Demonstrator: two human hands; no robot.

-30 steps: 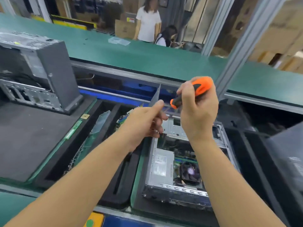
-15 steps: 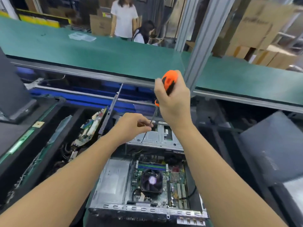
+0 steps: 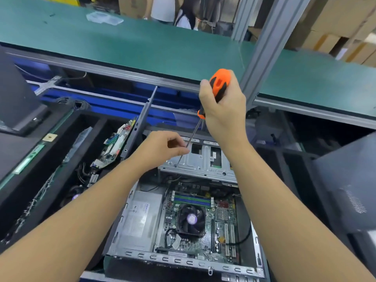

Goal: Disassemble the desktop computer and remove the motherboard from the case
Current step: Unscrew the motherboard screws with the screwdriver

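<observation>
Both hands work one tool: the right hand [image 3: 223, 115] is wrapped tight round the orange-and-black plastic handle of a screwdriver [image 3: 220, 83], while the left hand [image 3: 160, 148], fingers curled, pinches its thin steel shaft. Its tip touches the silver sheet-metal drive cage [image 3: 196, 161] at the far end of the open grey desktop case [image 3: 183, 261], which lies flat. Inside sits the green motherboard [image 3: 221, 226], under a round black cooling fan [image 3: 190, 219].
</observation>
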